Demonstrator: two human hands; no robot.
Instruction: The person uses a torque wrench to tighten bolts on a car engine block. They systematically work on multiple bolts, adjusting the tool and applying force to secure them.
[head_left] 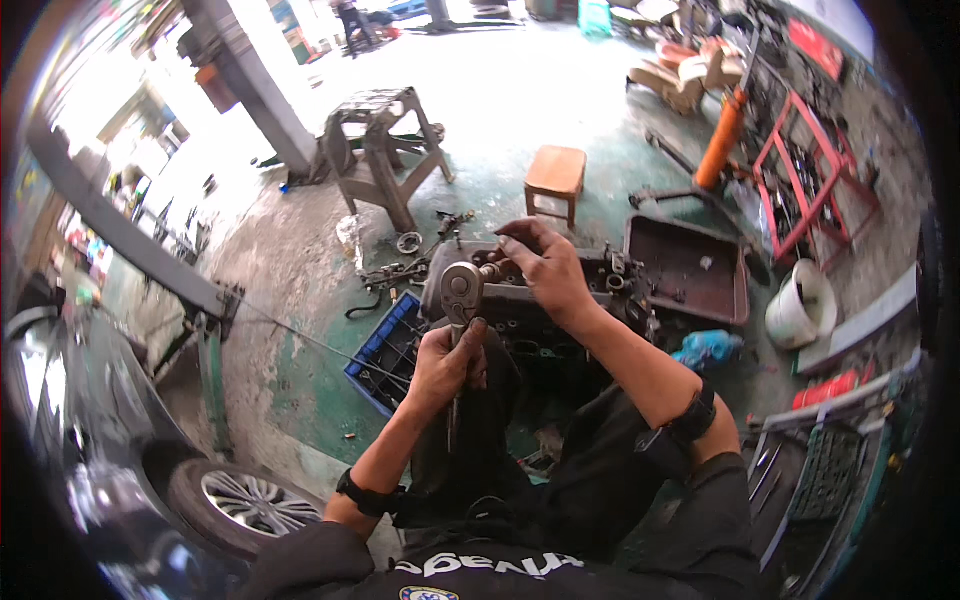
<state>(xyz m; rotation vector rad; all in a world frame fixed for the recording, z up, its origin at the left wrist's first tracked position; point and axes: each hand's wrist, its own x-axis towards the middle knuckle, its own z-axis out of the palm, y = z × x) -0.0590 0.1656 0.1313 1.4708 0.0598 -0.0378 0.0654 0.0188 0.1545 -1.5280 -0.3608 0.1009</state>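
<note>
Fitting a socket (490,270) onto ratchet wrench (460,300) above the engine block (560,300), left hand (447,362) gripping its handle, right hand (545,270) pinching the socket; next needing a firm seating push.

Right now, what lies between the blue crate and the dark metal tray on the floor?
In the head view, the greasy engine part lies between the blue crate and the dark tray, with both hands working a ratchet over it.
</note>
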